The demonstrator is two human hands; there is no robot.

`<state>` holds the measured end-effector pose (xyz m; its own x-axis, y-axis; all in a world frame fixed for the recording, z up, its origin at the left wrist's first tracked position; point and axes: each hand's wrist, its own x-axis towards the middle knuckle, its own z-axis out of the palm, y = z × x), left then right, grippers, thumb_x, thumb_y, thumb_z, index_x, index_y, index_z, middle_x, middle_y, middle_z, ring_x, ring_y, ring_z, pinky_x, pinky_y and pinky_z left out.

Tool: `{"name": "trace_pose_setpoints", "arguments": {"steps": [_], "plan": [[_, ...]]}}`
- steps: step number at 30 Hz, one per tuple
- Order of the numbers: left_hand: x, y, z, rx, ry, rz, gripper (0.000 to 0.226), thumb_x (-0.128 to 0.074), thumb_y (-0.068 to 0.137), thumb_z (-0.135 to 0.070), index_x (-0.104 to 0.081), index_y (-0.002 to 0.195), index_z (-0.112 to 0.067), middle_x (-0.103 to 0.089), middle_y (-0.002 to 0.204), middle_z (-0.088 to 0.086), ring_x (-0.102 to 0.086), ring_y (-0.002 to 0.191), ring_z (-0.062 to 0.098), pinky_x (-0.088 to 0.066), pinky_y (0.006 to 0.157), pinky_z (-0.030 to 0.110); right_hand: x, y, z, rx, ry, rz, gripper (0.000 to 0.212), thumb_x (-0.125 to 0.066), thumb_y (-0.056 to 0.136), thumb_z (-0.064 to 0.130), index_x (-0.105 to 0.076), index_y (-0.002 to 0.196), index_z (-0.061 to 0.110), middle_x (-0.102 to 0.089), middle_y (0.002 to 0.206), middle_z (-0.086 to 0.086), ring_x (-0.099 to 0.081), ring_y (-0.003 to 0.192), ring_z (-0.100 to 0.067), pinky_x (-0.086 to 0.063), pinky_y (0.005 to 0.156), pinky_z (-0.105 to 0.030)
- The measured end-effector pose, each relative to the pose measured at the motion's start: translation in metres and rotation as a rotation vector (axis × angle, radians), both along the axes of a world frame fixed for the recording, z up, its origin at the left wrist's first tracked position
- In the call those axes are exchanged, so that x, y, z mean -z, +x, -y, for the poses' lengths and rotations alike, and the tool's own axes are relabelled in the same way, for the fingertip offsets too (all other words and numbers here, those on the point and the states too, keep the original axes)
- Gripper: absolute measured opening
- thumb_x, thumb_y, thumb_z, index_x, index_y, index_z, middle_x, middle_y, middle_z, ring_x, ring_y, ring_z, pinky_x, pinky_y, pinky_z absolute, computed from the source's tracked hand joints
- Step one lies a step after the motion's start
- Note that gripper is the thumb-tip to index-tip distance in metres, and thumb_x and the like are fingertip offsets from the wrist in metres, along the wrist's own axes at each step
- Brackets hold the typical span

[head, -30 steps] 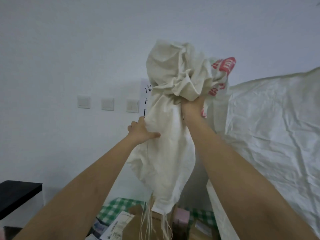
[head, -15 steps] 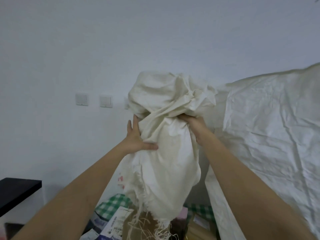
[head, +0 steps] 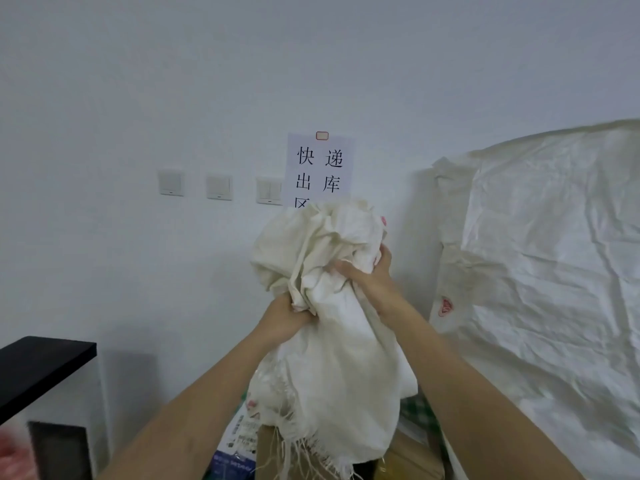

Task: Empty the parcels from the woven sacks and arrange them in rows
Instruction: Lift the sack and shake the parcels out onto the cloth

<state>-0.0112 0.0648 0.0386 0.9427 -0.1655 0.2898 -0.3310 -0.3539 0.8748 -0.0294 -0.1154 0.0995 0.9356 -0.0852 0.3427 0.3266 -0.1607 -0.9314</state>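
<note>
Sack (head: 332,358) lowered since earlier, wall sign (head: 320,168) uncovered, both hands bunching it

White wall (head: 138,98) w/ 3 light switches (head: 219,187), paper sign (head: 319,168); black shelf (head: 38,362) at left.

The crumpled woven sack (head: 339,341) is cream-white, with small red-pink marks near its top and frayed pale threads along its bottom edge. A bigger cream-white sack (head: 554,271) to the right carries a red emblem. The white paper wall sign (head: 320,168) has black characters. Below lies green-and-white checked cloth (head: 420,414), a brown cardboard box (head: 268,452) and a flat black shelf (head: 41,362).
</note>
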Motion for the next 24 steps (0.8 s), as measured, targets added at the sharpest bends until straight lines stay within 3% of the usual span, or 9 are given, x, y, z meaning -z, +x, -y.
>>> {"name": "trace_pose_setpoints", "arguments": {"steps": [3,5,8,11,13,14,17,20,24], "plan": [[0.001,0.004,-0.005,-0.004,-0.046,-0.049,0.028,-0.068,0.082,-0.022,-0.064,0.11,-0.023,-0.068,0.105,0.0,-0.063,0.101,0.018,-0.052,0.089,0.035,0.009,-0.004,0.012,-0.113,-0.432,-0.024,0.136,-0.085,0.054,0.057,0.009,0.151,0.037,-0.016,0.148,0.023,-0.024,0.134,-0.002,-0.027,0.108,-0.027],[-0.001,0.004,-0.004,0.019,-0.051,-0.067,0.022,-0.062,0.088,-0.015,-0.061,0.106,-0.026,-0.066,0.102,-0.002,-0.062,0.098,0.016,-0.053,0.083,0.028,0.02,-0.002,0.015,-0.12,-0.686,-0.064,0.152,-0.086,0.044,0.064,0.021,0.148,0.036,0.001,0.153,0.025,-0.011,0.141,-0.004,-0.016,0.118,-0.033],[-0.006,0.001,0.01,0.077,-0.043,-0.052,0.026,-0.058,0.091,-0.011,-0.053,0.113,-0.024,-0.061,0.096,-0.01,-0.06,0.087,0.004,-0.047,0.063,0.01,0.035,0.003,0.01,-0.178,-0.554,-0.065,0.148,-0.093,0.047,0.048,0.014,0.148,0.036,-0.011,0.154,0.019,-0.02,0.143,-0.009,-0.026,0.116,-0.032],[-0.011,-0.002,0.02,0.028,-0.117,-0.002,0.031,-0.062,0.09,-0.012,-0.049,0.114,-0.026,-0.058,0.096,-0.013,-0.059,0.09,0.004,-0.047,0.061,0.01,0.044,0.004,0.0,-0.134,-0.418,-0.011,0.126,-0.091,0.062,0.023,0.0,0.148,0.032,-0.04,0.139,0.015,-0.042,0.128,-0.006,-0.042,0.098,-0.017],[-0.008,0.002,0.021,-0.005,-0.174,-0.012,0.038,-0.066,0.087,-0.01,-0.049,0.117,-0.024,-0.06,0.104,-0.008,-0.06,0.096,0.009,-0.047,0.066,0.012,0.045,0.006,-0.003,-0.108,-0.4,0.036,0.116,-0.088,0.066,0.019,-0.008,0.15,0.028,-0.047,0.128,0.018,-0.048,0.117,-0.003,-0.041,0.083,-0.004],[-0.008,0.002,0.02,-0.012,-0.193,-0.035,0.043,-0.069,0.085,-0.009,-0.047,0.118,-0.024,-0.059,0.109,-0.007,-0.059,0.096,0.008,-0.047,0.069,0.014,0.045,0.008,-0.004,-0.093,-0.395,0.047,0.109,-0.087,0.068,0.017,-0.014,0.149,0.027,-0.048,0.124,0.019,-0.049,0.114,-0.002,-0.041,0.081,-0.003],[-0.009,0.004,0.015,-0.011,-0.091,-0.066,0.058,-0.076,0.079,-0.019,-0.043,0.126,-0.021,-0.053,0.118,-0.011,-0.053,0.109,0.009,-0.046,0.089,0.024,0.042,0.021,-0.002,-0.011,-0.416,0.067,0.085,-0.081,0.073,0.014,-0.032,0.141,0.027,-0.053,0.119,0.012,-0.055,0.117,-0.014,-0.045,0.09,-0.022],[-0.02,0.002,0.005,-0.118,0.118,0.02,0.062,-0.07,0.08,-0.03,-0.041,0.133,-0.018,-0.049,0.128,-0.007,-0.05,0.121,0.019,-0.044,0.096,0.034,0.022,0.03,0.0,0.079,-0.409,0.091,0.077,-0.074,0.078,0.011,-0.033,0.142,0.025,-0.051,0.111,0.012,-0.055,0.112,-0.017,-0.042,0.086,-0.025],[-0.052,-0.002,-0.008,-0.323,0.296,0.176,0.072,-0.068,0.084,-0.036,-0.031,0.141,-0.013,-0.035,0.142,0.011,-0.033,0.131,0.031,-0.034,0.102,0.04,-0.041,0.032,0.001,0.191,-0.321,0.233,0.076,-0.067,0.082,0.004,-0.029,0.145,0.025,-0.048,0.103,0.017,-0.05,0.095,-0.005,-0.039,0.077,-0.013]]}}
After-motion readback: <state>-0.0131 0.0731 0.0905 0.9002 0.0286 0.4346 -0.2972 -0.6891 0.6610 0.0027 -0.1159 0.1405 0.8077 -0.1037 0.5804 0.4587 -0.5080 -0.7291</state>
